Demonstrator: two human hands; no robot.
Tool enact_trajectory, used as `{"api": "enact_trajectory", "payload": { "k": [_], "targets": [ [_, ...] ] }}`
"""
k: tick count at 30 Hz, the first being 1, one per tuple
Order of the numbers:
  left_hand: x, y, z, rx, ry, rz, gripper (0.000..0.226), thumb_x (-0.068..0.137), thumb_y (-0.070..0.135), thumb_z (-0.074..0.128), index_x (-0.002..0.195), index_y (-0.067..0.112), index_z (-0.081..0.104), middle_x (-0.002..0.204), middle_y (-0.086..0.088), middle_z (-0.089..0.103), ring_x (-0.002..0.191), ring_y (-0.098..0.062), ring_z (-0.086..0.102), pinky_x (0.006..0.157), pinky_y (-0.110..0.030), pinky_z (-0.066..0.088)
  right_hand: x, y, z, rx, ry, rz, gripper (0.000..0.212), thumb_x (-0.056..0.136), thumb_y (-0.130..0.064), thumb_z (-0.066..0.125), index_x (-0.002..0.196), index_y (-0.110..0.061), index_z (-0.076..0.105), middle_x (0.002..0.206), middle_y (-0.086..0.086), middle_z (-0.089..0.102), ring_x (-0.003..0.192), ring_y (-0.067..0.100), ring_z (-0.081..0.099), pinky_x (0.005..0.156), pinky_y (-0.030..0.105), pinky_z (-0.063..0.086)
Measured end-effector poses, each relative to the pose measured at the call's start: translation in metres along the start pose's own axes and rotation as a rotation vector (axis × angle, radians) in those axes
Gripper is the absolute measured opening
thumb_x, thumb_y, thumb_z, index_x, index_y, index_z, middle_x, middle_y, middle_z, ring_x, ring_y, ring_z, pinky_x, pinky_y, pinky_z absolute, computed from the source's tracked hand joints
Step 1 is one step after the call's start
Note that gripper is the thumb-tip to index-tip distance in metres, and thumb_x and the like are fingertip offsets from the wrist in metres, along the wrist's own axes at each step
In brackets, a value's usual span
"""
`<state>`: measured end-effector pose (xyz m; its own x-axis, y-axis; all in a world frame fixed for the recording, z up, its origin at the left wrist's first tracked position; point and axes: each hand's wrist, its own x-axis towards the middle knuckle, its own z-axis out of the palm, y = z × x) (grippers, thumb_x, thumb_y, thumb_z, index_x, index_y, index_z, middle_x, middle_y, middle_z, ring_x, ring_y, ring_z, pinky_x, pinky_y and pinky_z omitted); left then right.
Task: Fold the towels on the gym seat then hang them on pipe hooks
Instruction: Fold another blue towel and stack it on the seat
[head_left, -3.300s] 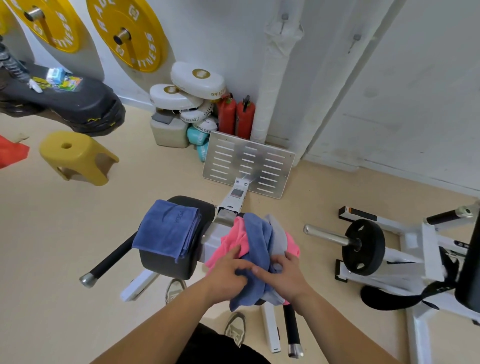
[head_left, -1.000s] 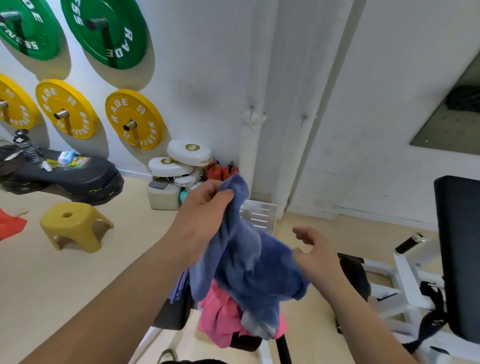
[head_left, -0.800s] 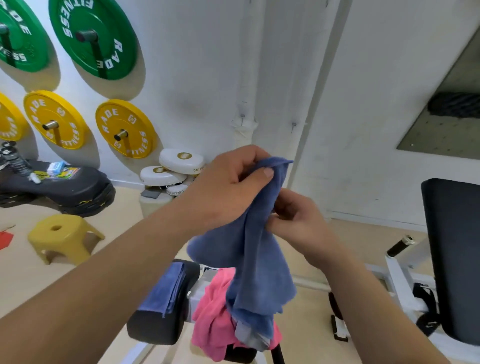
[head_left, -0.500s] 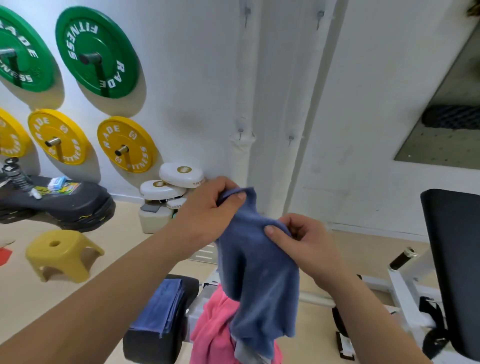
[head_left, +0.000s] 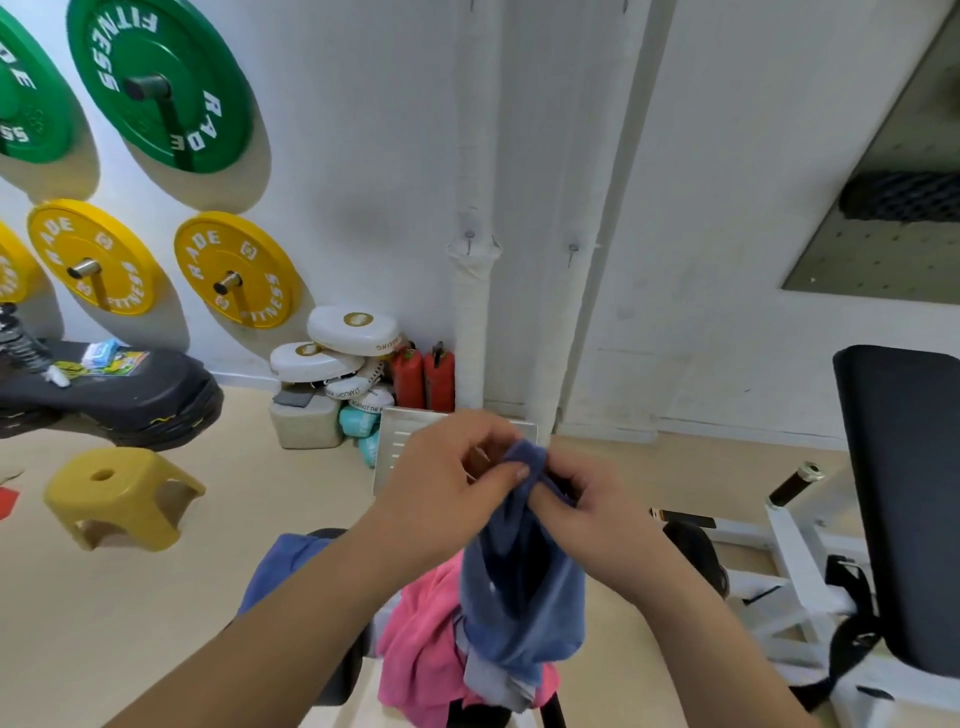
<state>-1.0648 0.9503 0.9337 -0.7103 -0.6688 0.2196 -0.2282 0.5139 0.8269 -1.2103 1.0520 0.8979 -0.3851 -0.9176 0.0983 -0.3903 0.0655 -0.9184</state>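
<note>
A blue towel (head_left: 524, 597) hangs in the air in front of me, pinched at its top edge by both hands held close together. My left hand (head_left: 441, 478) grips the top from the left and my right hand (head_left: 587, 514) grips it from the right. Below it a pink towel (head_left: 421, 649) and a grey one (head_left: 493, 686) lie bunched on the gym seat. A folded blue towel (head_left: 283, 566) lies on the black pad (head_left: 343, 670) to the left, partly hidden by my left arm. Two small hooks (head_left: 469, 238) (head_left: 572, 250) stick out of the white pipes on the wall ahead.
Green and yellow weight plates (head_left: 234, 270) hang on the left wall. A yellow stool (head_left: 119, 499) stands on the floor at left. White pads and red canisters (head_left: 423, 379) are stacked by the pipe. A black bench back (head_left: 904, 509) and white machine frame fill the right side.
I lifted the blue towel off the seat pile. My hands have come together at its top edge and dropped lower, so the towel now hangs bunched in a loop.
</note>
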Motion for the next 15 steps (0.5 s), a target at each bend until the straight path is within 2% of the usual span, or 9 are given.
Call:
{"api": "enact_trajectory", "payload": {
  "k": [1, 3, 4, 6, 8, 10, 12, 15],
  "targets": [
    [0.000, -0.002, 0.002, -0.054, 0.019, -0.060, 0.033, 0.084, 0.014, 0.077, 0.110, 0.035, 0.069, 0.102, 0.016, 0.068, 0.077, -0.006, 0.067, 0.073, -0.022, 0.056, -0.002, 0.002, -0.001, 0.004, -0.025, 0.010, 0.025, 0.097, -0.011, 0.058, 0.101, -0.030, 0.075, 0.088, 0.011, 0.075, 0.090, 0.033, 0.070, 0.083, 0.055, 0.058],
    [0.000, -0.007, 0.007, -0.097, -0.018, -0.118, 0.046, 0.084, 0.014, 0.078, 0.122, 0.036, 0.063, 0.113, 0.017, 0.064, 0.077, -0.005, 0.067, 0.071, -0.020, 0.057, -0.006, 0.004, -0.004, 0.000, -0.026, 0.036, 0.030, 0.097, -0.008, 0.058, 0.105, -0.030, 0.077, 0.093, 0.004, 0.078, 0.094, 0.028, 0.072, 0.087, 0.053, 0.058],
    [0.000, -0.009, 0.010, -0.084, -0.050, -0.116, 0.042, 0.086, 0.013, 0.077, 0.121, 0.032, 0.066, 0.109, 0.015, 0.067, 0.075, -0.001, 0.065, 0.069, -0.016, 0.054, -0.007, 0.006, -0.006, -0.009, -0.012, 0.047, 0.030, 0.096, -0.008, 0.060, 0.103, -0.030, 0.078, 0.091, 0.002, 0.078, 0.093, 0.026, 0.072, 0.087, 0.051, 0.059],
    [0.000, -0.012, 0.014, -0.048, -0.068, -0.090, 0.022, 0.090, 0.010, 0.073, 0.106, 0.024, 0.075, 0.089, 0.011, 0.073, 0.068, 0.006, 0.061, 0.066, -0.009, 0.047, -0.009, 0.010, -0.008, -0.023, 0.042, 0.068, 0.020, 0.093, -0.011, 0.067, 0.093, -0.026, 0.079, 0.082, 0.004, 0.076, 0.082, 0.024, 0.070, 0.079, 0.046, 0.058],
    [0.001, -0.009, 0.014, -0.037, 0.012, -0.096, 0.016, 0.091, 0.009, 0.071, 0.097, 0.022, 0.077, 0.079, 0.013, 0.071, 0.068, 0.009, 0.060, 0.065, -0.006, 0.044, -0.012, 0.022, -0.013, -0.008, 0.080, 0.115, 0.006, 0.089, -0.018, 0.075, 0.083, -0.018, 0.075, 0.075, 0.009, 0.072, 0.069, 0.018, 0.063, 0.069, 0.037, 0.054],
    [0.009, -0.005, 0.008, -0.018, 0.144, -0.085, 0.015, 0.093, 0.012, 0.070, 0.099, 0.024, 0.076, 0.083, 0.014, 0.070, 0.073, 0.010, 0.061, 0.068, -0.004, 0.044, -0.017, 0.042, -0.018, -0.073, 0.045, 0.186, 0.023, 0.088, -0.028, 0.078, 0.079, -0.010, 0.069, 0.066, 0.004, 0.061, 0.063, 0.009, 0.052, 0.063, 0.027, 0.045],
    [0.020, -0.002, -0.002, 0.001, 0.276, -0.080, 0.013, 0.096, 0.017, 0.067, 0.102, 0.027, 0.073, 0.091, 0.013, 0.072, 0.082, 0.006, 0.064, 0.073, -0.005, 0.045, -0.026, 0.070, -0.024, -0.152, -0.026, 0.300, 0.037, 0.088, -0.037, 0.078, 0.078, -0.005, 0.062, 0.063, -0.005, 0.050, 0.059, 0.006, 0.045, 0.060, 0.023, 0.040],
    [0.031, -0.005, -0.017, 0.045, 0.425, -0.117, 0.012, 0.098, 0.022, 0.063, 0.106, 0.027, 0.070, 0.094, 0.009, 0.071, 0.085, -0.006, 0.067, 0.082, -0.023, 0.051, -0.045, 0.107, -0.033, -0.107, -0.043, 0.438, 0.037, 0.088, -0.039, 0.077, 0.078, -0.006, 0.063, 0.064, -0.006, 0.051, 0.062, 0.009, 0.047, 0.064, 0.028, 0.040]
  ]
}}
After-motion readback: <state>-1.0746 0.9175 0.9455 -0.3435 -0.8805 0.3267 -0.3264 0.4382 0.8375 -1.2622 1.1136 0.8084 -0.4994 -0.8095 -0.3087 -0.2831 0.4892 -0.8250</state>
